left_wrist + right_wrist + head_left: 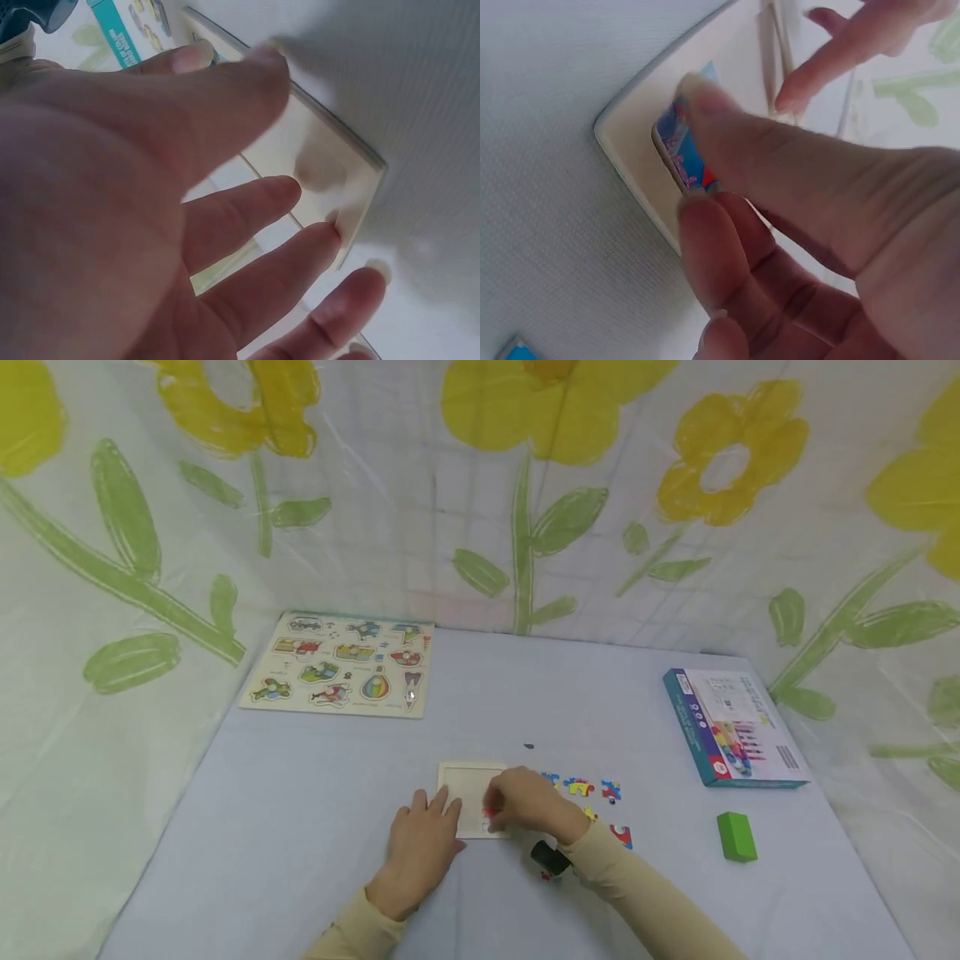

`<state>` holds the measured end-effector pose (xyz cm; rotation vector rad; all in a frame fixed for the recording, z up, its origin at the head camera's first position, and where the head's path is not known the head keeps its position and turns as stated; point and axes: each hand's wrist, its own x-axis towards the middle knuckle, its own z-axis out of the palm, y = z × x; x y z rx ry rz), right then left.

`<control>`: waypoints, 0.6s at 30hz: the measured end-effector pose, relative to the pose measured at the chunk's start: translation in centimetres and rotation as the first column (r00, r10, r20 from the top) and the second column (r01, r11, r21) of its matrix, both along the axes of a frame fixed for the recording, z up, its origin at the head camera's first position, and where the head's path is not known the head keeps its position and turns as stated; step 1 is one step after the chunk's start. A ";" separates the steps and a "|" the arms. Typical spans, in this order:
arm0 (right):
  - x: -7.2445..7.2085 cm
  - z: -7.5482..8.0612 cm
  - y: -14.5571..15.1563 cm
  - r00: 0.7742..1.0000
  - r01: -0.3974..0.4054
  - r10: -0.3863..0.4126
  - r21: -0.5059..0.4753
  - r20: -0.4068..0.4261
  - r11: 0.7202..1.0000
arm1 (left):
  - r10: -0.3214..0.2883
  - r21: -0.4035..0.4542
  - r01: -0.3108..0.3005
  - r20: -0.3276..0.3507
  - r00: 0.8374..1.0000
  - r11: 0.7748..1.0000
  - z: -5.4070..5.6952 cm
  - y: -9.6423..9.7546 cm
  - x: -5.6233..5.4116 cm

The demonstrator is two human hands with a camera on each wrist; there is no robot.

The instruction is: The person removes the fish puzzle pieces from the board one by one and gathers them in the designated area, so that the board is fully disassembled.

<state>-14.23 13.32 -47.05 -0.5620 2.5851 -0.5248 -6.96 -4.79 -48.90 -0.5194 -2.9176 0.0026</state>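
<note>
A shallow wooden puzzle tray (463,779) lies in the middle of the table. My left hand (426,839) rests at its left side, fingers spread and fairly straight; the left wrist view has the fingertips by the tray's edge (365,150). Over the tray's right part, my right hand (527,800) pinches a small jigsaw piece (681,154), printed blue, pink and red, between thumb and fingers. In the right wrist view it sits above the tray's corner (622,131). Loose jigsaw pieces (579,787) lie right of the tray, partly hidden by the right hand and forearm.
At the back left lies a wooden board of vehicle pictures (352,664). A teal-edged box (738,727) is at the right, with a green block (737,837) nearer. A small dark bit (528,746) lies beyond the tray. A flower-painted curtain (390,527) hangs behind the table.
</note>
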 end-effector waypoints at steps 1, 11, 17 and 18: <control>0.0 0.0 0.0 1.000 0.017 -0.017 -0.008 0.003 1.000 | -0.004 -0.007 0.004 -0.004 1.000 1.000 0.0 0.0 0.0; 0.5 0.5 -0.3 0.993 0.114 -0.113 -0.036 0.021 0.993 | -0.012 0.018 0.012 0.005 1.000 1.000 0.2 0.0 -0.1; 0.8 0.5 -0.4 0.991 0.137 -0.137 -0.035 0.003 0.990 | -0.010 0.020 0.009 0.032 0.999 1.000 0.6 0.1 0.1; 0.8 0.5 -0.4 0.991 0.137 -0.137 -0.041 0.005 0.990 | -0.010 0.018 0.009 0.038 0.999 1.000 0.6 0.1 0.2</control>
